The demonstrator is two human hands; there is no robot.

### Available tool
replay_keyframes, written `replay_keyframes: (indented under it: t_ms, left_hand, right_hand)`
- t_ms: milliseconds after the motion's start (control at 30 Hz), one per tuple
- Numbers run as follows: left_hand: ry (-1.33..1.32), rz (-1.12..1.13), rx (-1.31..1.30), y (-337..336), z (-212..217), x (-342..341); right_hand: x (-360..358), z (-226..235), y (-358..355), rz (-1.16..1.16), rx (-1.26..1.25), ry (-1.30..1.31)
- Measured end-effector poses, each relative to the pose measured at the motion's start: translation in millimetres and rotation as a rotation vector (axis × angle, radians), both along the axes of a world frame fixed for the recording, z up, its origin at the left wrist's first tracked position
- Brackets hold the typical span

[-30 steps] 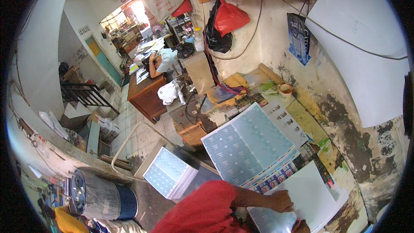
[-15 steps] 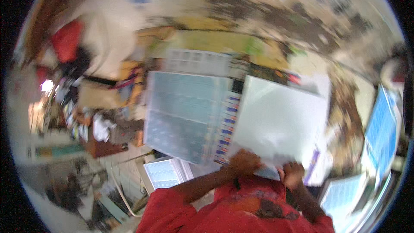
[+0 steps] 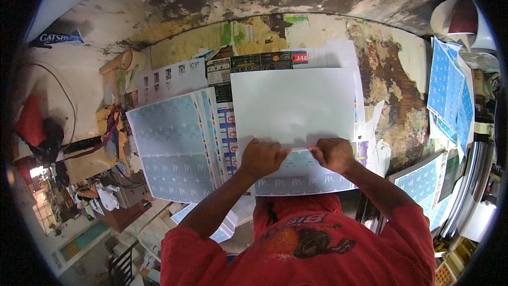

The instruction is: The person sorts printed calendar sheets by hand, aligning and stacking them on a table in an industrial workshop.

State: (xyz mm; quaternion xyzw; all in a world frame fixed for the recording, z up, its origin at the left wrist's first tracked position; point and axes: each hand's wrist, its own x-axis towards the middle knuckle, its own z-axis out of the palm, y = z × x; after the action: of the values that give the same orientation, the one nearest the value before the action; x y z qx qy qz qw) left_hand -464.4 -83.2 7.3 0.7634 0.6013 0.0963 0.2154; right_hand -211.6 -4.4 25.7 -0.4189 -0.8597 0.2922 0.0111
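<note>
While a blank white rectangular paper sheet (image 3: 293, 100) covers most of a blue-grey printed paper sheet (image 3: 301, 184) on the stained, peeling brown-and-cream counter (image 3: 400, 92), the left hand (image 3: 260, 158) and the right hand (image 3: 334, 154) are clamped on the white sheet's near edge, thumbs pointing inward. Just left, apart from it, lies a fanned stack of blue-grey sheets with colour-striped margins (image 3: 169, 132).
</note>
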Motion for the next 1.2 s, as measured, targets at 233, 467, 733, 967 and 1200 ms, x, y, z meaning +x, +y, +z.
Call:
replay_keyframes:
  t_ms: [233,467,733,967,1200]
  left_hand:
    - [-0.151,-0.12,-0.065,-69.9,51.6,-81.9]
    - [-0.768,0.418,-0.273,-72.1,119.6,-90.7]
    - [-1.274,0.69,-0.362,32.3,261.9,-109.4]
    - [-0.652,0.622,-0.427,120.5,25.7,-110.4]
    - [-0.429,0.48,-0.069,102.7,-9.4,-78.7]
  right_hand:
    - [107.7,43.2,-8.6,0.065,-0.177,0.127]
    - [94.7,123.0,-16.4,-0.473,-0.816,0.705]
    - [61.9,255.9,71.4,-0.662,-0.742,0.764]
    - [53.6,-27.2,167.2,-0.483,-0.871,0.54]
    - [13.2,6.5,140.8,-0.262,-0.474,0.333]
